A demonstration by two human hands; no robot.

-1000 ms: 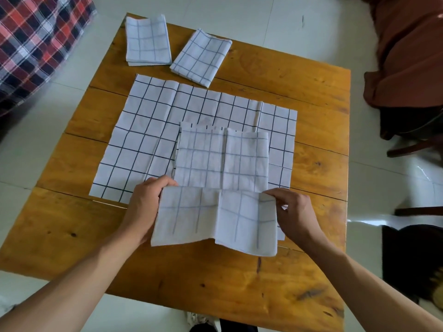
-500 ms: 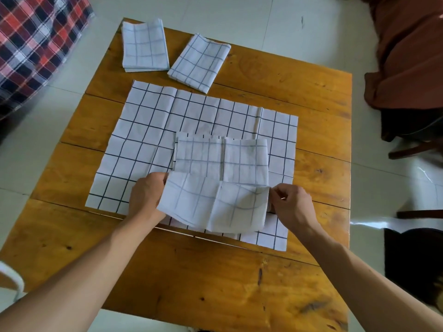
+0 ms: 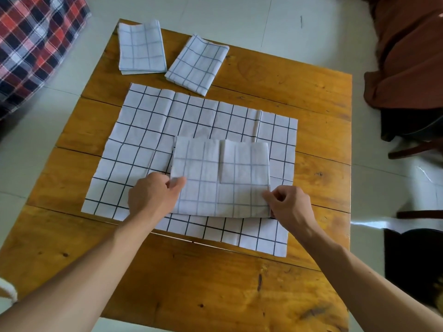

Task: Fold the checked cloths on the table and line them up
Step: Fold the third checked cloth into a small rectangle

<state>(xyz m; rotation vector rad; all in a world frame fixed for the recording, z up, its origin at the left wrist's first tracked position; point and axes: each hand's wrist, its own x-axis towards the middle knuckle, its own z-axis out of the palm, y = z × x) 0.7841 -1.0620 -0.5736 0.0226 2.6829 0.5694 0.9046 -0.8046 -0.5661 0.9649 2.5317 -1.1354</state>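
Lying between the two hands, the half-folded cloth (image 3: 220, 178) rests on top of the spread-out cloth (image 3: 143, 144) near the front middle of the wooden table (image 3: 311, 97), its long axis running left to right across the person's body. The left hand (image 3: 153, 195) sits at its left edge, thumb laid over the top layer and the other fingers curled beside or under the edge, so it appears to pinch the cloth there. The right hand (image 3: 287, 207) is at the lower right corner, thumb and forefinger closed on the cloth's edge; whether they nip all the layers or only the top one is hard to tell from this angle. Both hands are about equally near, one at each short end. Two folded cloths, the far-left folded cloth (image 3: 141, 46) and the tilted folded cloth (image 3: 196, 61), lie well apart from the hands at the far edge, up and to the left. Any further fold would likely bring one short end across to the other, and carrying the bundle to the row means moving it away from the body and leftward, which favours the left hand.
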